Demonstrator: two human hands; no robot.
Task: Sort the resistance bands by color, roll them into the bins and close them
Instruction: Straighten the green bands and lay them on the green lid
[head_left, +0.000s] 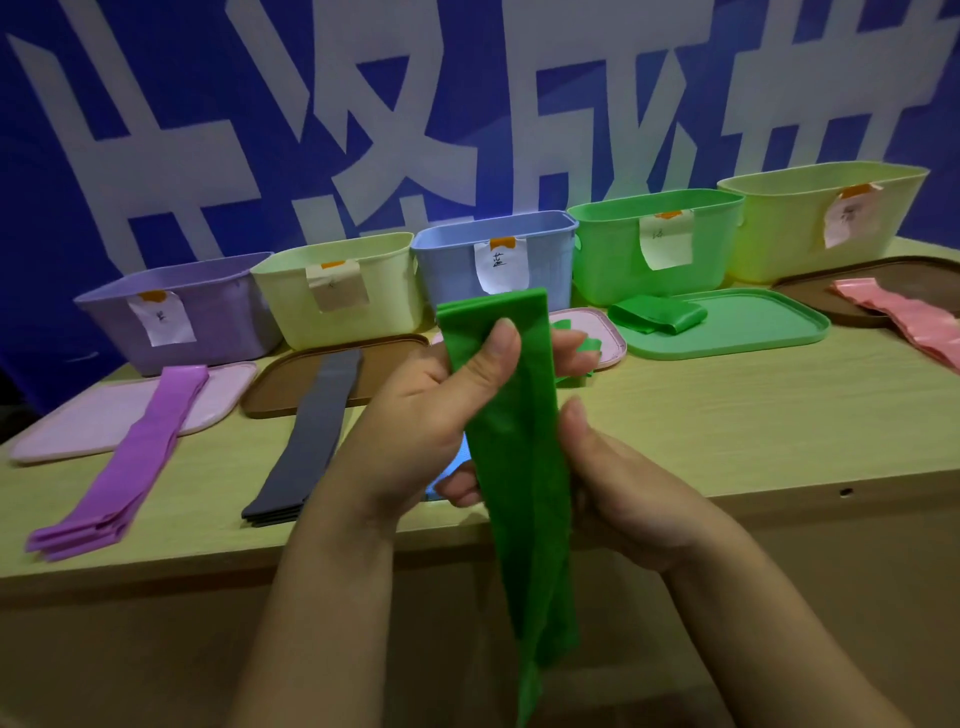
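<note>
1. Green band held upright in front of the table; top end level with the blue bin, lower end hanging below the table edge.
2. Left hand grips the upper part: thumb pressed flat on the near face, fingers curled behind, tips showing past the band's right edge.
3. Right hand holds the band lower down: thumb lies along its right edge, fingers wrapped behind, tips emerging on the left side.
4. Folded green band lies on the green lid before the green bin.
5. Purple bands and grey bands lie flat at left; pink bands at far right.
</note>
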